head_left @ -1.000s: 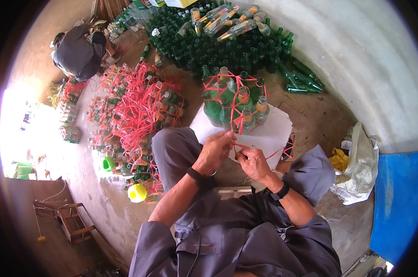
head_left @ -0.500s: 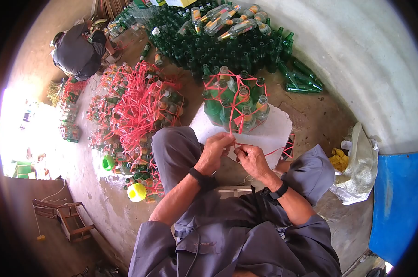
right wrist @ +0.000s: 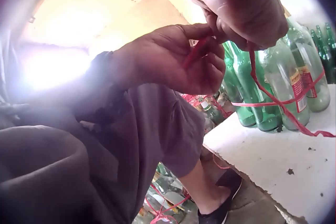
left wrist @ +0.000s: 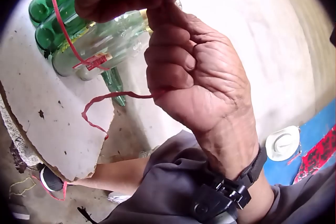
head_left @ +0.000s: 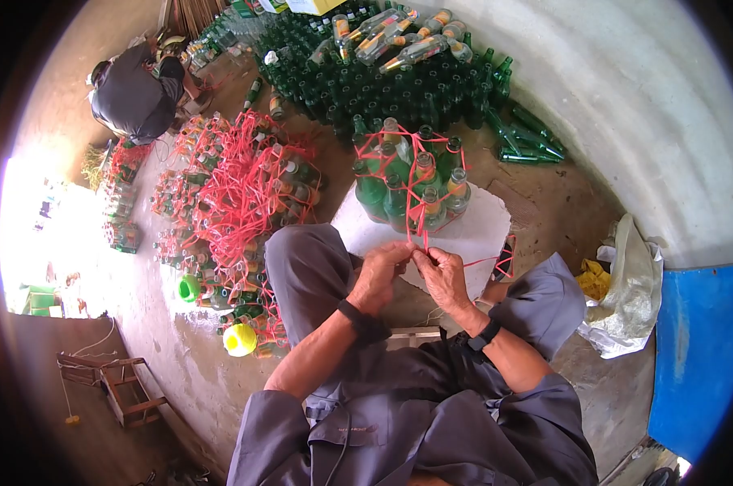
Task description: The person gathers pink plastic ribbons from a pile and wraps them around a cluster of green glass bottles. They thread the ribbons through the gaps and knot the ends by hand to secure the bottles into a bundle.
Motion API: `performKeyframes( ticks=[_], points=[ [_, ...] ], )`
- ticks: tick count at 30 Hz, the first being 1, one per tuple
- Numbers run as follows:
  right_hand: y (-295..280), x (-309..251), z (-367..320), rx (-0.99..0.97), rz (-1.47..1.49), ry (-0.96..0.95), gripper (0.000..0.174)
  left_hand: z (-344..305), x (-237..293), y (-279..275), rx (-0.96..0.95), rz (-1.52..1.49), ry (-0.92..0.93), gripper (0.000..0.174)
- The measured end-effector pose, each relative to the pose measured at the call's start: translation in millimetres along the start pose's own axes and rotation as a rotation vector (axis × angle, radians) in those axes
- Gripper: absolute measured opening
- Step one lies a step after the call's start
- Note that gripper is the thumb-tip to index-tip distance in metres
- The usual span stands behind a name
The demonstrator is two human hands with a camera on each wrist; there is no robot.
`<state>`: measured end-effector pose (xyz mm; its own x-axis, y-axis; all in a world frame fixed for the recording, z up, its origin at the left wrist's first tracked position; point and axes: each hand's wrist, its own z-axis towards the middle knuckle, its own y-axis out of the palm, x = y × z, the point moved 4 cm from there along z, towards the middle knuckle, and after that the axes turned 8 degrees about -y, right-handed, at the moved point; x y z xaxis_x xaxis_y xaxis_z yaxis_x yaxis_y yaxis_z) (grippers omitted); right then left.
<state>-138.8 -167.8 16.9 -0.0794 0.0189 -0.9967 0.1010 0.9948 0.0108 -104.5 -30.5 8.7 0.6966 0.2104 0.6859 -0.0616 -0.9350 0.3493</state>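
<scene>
Head: red string (head_left: pixel 408 220) toward upright bottles (head_left: pixel 371 194)

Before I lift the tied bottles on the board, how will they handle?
The bottles look like glass, so they're probably heavy and breakable together. They may shift a little, since only thin red twine visibly binds them.

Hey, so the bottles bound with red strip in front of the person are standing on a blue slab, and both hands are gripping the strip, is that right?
Not quite: the slab is white, not blue, as the head view shows. The bound bottles do stand on it, and the left hand and right hand both grip the red strip.
</scene>
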Motion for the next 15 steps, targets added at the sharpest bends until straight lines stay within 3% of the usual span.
performKeyframes(
  ticks=[3, 8, 15],
  points=[
    [-1.4, 4.7, 1.1, 0.022, -0.044, -0.070, 0.030, 0.2, 1.1, 0.2, 0.003, 0.004, 0.014, 0.011],
    [0.0, 11.3, 0.2, 0.026, 0.107, -0.029, 0.026, -2.0, 2.9, 4.2, 0.011, -0.038, -0.002, 0.010],
    [0.3, 2.3, 0.1, -0.024, 0.046, 0.027, 0.025, 0.6, 3.2, 3.1, 0.017, -0.047, 0.017, 0.010]
  ],
)
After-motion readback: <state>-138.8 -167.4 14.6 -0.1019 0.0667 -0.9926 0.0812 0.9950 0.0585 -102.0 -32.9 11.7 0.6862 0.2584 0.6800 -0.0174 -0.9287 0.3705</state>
